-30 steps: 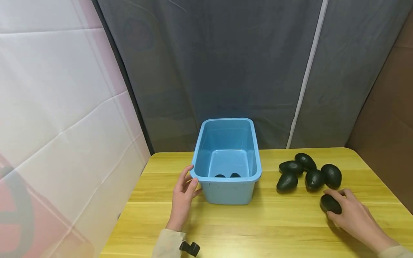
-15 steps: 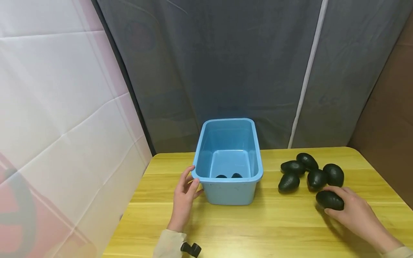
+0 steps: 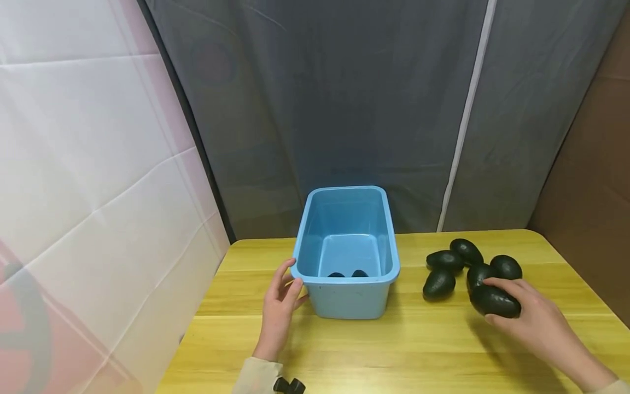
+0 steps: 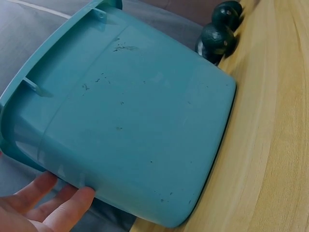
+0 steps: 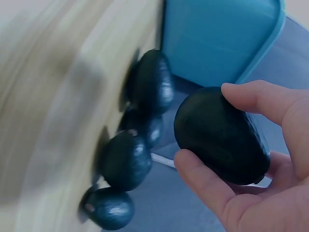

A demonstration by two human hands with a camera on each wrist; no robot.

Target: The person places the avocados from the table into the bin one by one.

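Note:
A blue plastic bin stands on the yellow wooden table, with two dark avocados showing at its bottom. My left hand rests with straight fingers against the bin's near left corner. My right hand grips a dark avocado, lifted off the table right of the bin. Several more avocados lie in a cluster just beyond it.
A grey curtain hangs behind the table, a white padded panel closes the left side and a brown wall the right. Bare tabletop lies in front of the bin. A small black clip sits at my left sleeve.
My right hand closed round the nearest avocado, lifted it off the table and carried it a little left and away. The left hand stayed at the bin's corner.

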